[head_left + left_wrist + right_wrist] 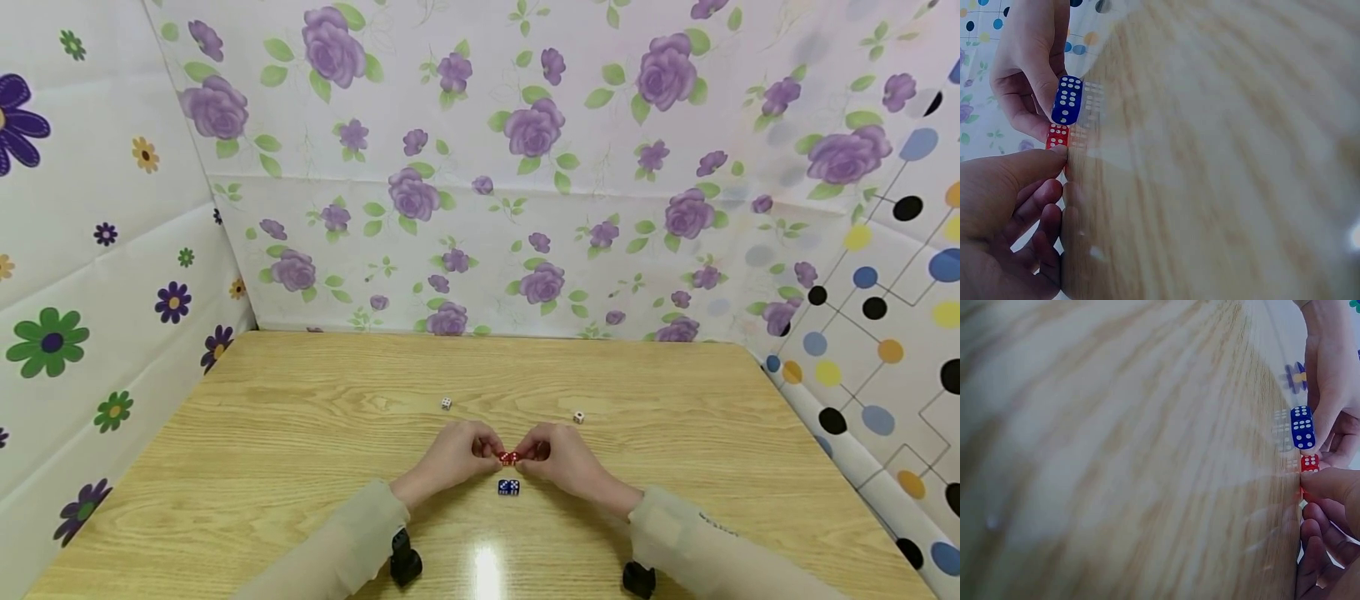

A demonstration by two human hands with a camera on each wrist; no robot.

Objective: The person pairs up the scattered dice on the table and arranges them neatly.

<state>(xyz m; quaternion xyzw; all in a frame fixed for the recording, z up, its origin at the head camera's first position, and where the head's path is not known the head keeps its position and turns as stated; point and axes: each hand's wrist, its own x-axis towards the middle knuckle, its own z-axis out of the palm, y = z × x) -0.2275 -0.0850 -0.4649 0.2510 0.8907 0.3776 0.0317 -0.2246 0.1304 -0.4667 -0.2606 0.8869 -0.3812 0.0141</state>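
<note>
Below the frame's centre, our left hand [454, 452] and right hand [562, 456] are pinching two adjoining red dice [508, 458].

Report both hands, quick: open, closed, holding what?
Left hand: closed, pinching the left side of the paired red dice.
Right hand: closed, pinching the pair's right side.

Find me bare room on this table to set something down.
Bare table lies left of the left hand, right of the right hand, and beyond the white dice up to the rose-print sheet. It is crowded between the hands, which pinch the red dice, with the blue dice on the near side.
</note>
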